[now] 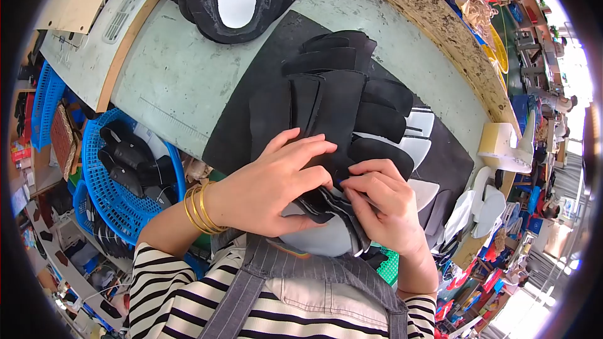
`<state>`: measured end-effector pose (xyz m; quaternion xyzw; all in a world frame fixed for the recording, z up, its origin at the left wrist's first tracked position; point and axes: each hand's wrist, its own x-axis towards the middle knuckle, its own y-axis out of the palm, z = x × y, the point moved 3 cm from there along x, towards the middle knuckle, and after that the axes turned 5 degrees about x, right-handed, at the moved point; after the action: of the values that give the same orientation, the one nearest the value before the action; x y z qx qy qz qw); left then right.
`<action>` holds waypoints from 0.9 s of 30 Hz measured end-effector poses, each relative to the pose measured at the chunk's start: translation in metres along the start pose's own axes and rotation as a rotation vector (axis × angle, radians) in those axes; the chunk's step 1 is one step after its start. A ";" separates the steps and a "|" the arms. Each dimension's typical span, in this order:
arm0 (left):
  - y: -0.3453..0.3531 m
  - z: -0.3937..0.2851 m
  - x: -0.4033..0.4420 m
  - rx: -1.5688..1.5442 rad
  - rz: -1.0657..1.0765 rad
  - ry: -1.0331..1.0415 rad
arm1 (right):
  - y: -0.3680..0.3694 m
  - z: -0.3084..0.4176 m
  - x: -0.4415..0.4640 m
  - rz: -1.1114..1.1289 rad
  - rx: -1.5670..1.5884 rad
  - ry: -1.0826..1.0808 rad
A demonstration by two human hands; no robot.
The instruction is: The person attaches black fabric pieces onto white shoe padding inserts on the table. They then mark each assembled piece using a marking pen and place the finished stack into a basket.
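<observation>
Cut black pieces of a leather-like sheet (339,97) lie in overlapping stacks on a large dark mat in front of me. My left hand (273,182), with gold bangles at the wrist, rests over the near edge of these pieces, fingers spread. Its thumb and a bent finger touch a small stack of black pieces with grey undersides (323,235) close to my body. Opposite it, my right hand (383,204) has thumb and fingertips pinched at the edge of a black piece. The exact edge is partly hidden by the fingers.
A black bundle with a white patch (237,6) lies on the worktable (169,81) at the far left. A blue basket (88,169) of black parts stands left. A cream machine part (502,150) and white and grey cut pieces (487,198) are at the right.
</observation>
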<state>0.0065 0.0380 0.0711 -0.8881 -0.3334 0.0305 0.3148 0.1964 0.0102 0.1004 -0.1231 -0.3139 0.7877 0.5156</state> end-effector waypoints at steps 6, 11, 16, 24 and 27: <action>-0.003 -0.002 -0.002 0.052 -0.028 0.009 | -0.008 -0.014 -0.013 -0.104 0.455 0.181; -0.005 0.004 -0.011 -0.096 -0.044 0.126 | -0.008 -0.019 -0.017 -0.162 0.672 0.234; -0.003 0.003 -0.007 -0.285 -0.009 -0.024 | 0.000 -0.010 -0.007 -0.080 0.094 0.090; -0.006 0.005 0.005 -0.086 -0.019 0.060 | -0.002 -0.009 -0.004 -0.063 0.168 0.136; -0.009 0.002 0.012 -0.069 0.073 0.021 | -0.020 -0.012 -0.016 -0.198 0.310 0.141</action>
<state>0.0102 0.0517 0.0761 -0.9103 -0.2986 0.0212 0.2859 0.2245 0.0054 0.1012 -0.0653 -0.1625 0.7615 0.6240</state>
